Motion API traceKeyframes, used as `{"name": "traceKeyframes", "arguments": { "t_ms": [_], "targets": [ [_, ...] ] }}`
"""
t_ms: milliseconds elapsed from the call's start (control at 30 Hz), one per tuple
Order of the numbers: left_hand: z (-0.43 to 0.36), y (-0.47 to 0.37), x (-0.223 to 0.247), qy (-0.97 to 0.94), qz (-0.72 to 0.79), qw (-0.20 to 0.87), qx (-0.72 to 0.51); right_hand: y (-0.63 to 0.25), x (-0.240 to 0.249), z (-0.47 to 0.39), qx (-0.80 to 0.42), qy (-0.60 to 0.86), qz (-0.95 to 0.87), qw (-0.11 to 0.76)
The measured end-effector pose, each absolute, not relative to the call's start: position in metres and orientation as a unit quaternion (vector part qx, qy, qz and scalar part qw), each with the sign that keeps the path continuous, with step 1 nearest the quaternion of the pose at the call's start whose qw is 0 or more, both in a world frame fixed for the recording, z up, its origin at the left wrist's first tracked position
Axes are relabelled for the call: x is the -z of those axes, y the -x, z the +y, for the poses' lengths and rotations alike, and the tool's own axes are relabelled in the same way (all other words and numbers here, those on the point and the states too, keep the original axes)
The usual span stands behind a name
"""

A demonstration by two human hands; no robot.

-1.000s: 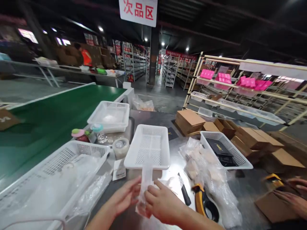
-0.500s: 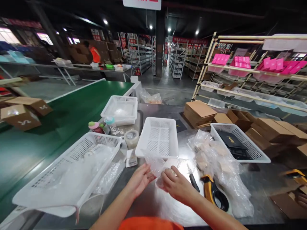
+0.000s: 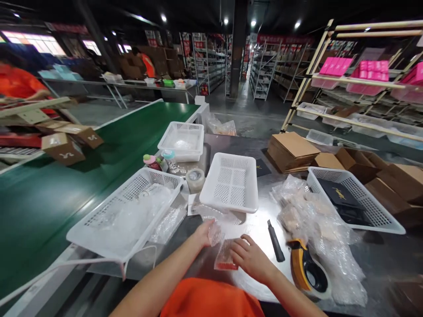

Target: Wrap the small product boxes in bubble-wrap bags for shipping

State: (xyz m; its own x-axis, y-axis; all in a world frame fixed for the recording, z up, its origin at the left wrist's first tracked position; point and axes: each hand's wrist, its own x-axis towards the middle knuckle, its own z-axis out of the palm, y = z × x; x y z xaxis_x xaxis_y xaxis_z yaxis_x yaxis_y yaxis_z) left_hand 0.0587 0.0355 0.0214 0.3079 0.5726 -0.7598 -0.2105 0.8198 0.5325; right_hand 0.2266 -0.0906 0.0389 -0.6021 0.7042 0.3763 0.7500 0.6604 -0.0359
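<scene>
Over the tabletop point(image 3: 259, 226), half-curled hands point(image 3: 204, 234) point(image 3: 247, 259) apparently hold bubble wrap point(image 3: 226, 253).

The bubble wrap point(image 3: 224, 254) is clear (reddish at one end), the tape dispenser point(image 3: 306, 266) yellow-and-black.

An orange top point(image 3: 211, 300), seemingly plain, is worn with forearms point(image 3: 161, 280) and fingers point(image 3: 238, 253) bare.

Metal-topped bench point(image 3: 231, 143) runs out ahead of the left hand point(image 3: 205, 233) and right hand point(image 3: 250, 257). Green conveyor belt point(image 3: 132, 132) left of both. Pale-railed rack point(image 3: 363, 80) beyond, to their right. Well ahead: dark pillar point(image 3: 237, 53), grey floor point(image 3: 261, 119), metal shelving point(image 3: 213, 61). Far ahead-left: long table point(image 3: 135, 85), bright windows point(image 3: 35, 42). Overhead, dark ceiling point(image 3: 198, 6), small lamps point(image 3: 253, 23) lit.
</scene>
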Motion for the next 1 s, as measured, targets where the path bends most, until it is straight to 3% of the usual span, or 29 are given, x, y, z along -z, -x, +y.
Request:
{"name": "traceKeyframes", "arguments": {
  "t_ms": [67,167,233,300,433,800,900,1000],
  "targets": [
    [0.033,-0.059,-0.022,-0.17,0.534,0.773,-0.297,-0.23,-0.035,-0.1,-0.061,0.495,-0.806,0.318],
    [0.026,-0.055,-0.038,-0.191,0.495,0.741,-0.413,-0.232,-0.038,-0.114,-0.339,0.582,-0.46,0.579],
    [0.021,-0.053,-0.054,-0.214,0.46,0.715,-0.481,-0.229,-0.043,-0.119,-0.502,0.515,-0.211,0.662],
    [0.017,-0.05,-0.069,-0.239,0.434,0.691,-0.526,-0.221,-0.049,-0.118,-0.599,0.403,-0.08,0.687],
    [0.013,-0.044,-0.082,-0.302,0.418,0.654,-0.553,-0.202,-0.052,-0.106,-0.654,0.293,-0.1,0.69],
    [0.009,-0.016,-0.069,-0.234,0.453,0.712,-0.483,-0.174,-0.059,-0.079,-0.629,0.396,-0.237,0.626],
    [0.014,-0.01,-0.058,-0.214,0.483,0.707,-0.469,-0.187,-0.077,-0.077,-0.518,0.456,-0.403,0.601],
    [0.016,-0.008,-0.04,-0.198,0.546,0.695,-0.424,-0.198,-0.114,-0.07,-0.242,0.493,-0.728,0.411]
  ]
}}
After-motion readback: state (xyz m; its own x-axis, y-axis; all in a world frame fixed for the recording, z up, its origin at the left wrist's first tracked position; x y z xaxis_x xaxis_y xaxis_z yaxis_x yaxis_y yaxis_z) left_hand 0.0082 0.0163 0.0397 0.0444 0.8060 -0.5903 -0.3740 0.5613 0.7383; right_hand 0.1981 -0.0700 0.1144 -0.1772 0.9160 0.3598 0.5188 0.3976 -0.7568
